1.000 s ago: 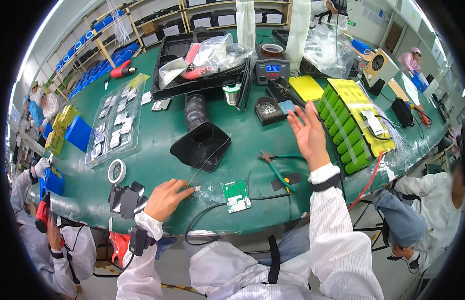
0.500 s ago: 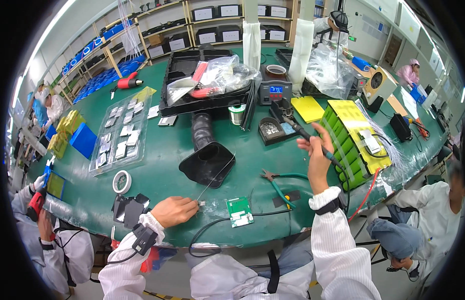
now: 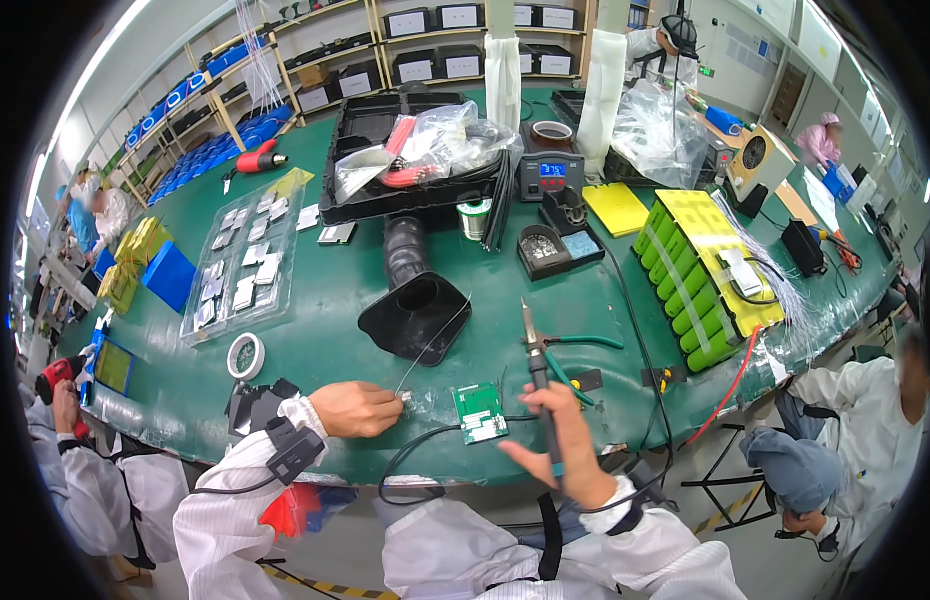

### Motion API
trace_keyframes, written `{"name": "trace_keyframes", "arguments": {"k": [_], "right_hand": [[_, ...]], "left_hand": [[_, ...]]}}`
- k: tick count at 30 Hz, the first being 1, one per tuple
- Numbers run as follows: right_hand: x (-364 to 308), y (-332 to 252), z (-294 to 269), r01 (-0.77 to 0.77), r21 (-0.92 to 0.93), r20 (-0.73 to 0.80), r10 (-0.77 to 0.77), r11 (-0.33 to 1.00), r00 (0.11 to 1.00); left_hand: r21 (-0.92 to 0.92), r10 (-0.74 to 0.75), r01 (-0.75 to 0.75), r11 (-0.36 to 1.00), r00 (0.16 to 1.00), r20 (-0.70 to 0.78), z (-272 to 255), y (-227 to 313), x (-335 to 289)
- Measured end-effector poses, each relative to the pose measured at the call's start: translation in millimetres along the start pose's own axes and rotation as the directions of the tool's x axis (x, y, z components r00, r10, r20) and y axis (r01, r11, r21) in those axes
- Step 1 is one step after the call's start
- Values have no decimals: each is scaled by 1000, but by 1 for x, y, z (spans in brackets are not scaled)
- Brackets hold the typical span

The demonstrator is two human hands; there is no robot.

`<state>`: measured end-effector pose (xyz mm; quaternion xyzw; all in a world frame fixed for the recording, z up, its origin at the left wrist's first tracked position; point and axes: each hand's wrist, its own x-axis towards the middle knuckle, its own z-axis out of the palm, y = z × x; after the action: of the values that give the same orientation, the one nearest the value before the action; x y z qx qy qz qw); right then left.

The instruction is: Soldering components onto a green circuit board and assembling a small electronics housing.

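My left hand [image 3: 357, 409] is closed in a pinch on a thin solder wire [image 3: 425, 348], which slants up and right across the mouth of a black fume-extraction nozzle [image 3: 417, 318]. My right hand [image 3: 573, 442] holds a soldering iron [image 3: 537, 362], its tip pointing up and away; the thumb stands off from the handle. Between the hands a green circuit board [image 3: 479, 412] lies flat near the table's front edge, with a black cable [image 3: 410, 455] curving beside it. Green-handled pliers [image 3: 585, 342] rest just beyond the iron, partly behind it.
The soldering station [image 3: 551, 176] and iron stand [image 3: 562, 240] are farther back. On the right is a battery pack [image 3: 700, 280] of green cells; on the left, a clear tray [image 3: 240, 260] of small parts and a white tape roll [image 3: 246, 356]. The iron's cord [image 3: 640, 340] loops rightward. Co-workers sit both sides.
My right hand has come down and toward me with the soldering iron, away from the stand to beside the circuit board. My left hand stays nearly in place with the solder wire.
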<state>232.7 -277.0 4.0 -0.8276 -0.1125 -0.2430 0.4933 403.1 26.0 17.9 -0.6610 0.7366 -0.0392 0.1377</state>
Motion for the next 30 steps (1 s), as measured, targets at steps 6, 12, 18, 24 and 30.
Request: {"name": "trace_keyframes", "arguments": {"k": [6,12,18,24,30], "right_hand": [[-7,14,36,-61,-169,99,79,984,992],[12,21,46,-62,-224,31,70,973,997],[27,26,51,-98,-173,1,99,980,995],[24,33,52,-80,-170,12,84,982,996],[12,30,31,57,-164,-56,-67,985,996]], "left_hand": [[-315,-243,123,941,893,-378,-9,4,23],[-877,-845,329,351,515,-145,-31,41,65],[-882,-858,229,412,422,-291,-21,69,108],[-933,-927,273,234,353,-128,-42,104,94],[-914,-956,332,231,253,-150,-20,84,88]]}}
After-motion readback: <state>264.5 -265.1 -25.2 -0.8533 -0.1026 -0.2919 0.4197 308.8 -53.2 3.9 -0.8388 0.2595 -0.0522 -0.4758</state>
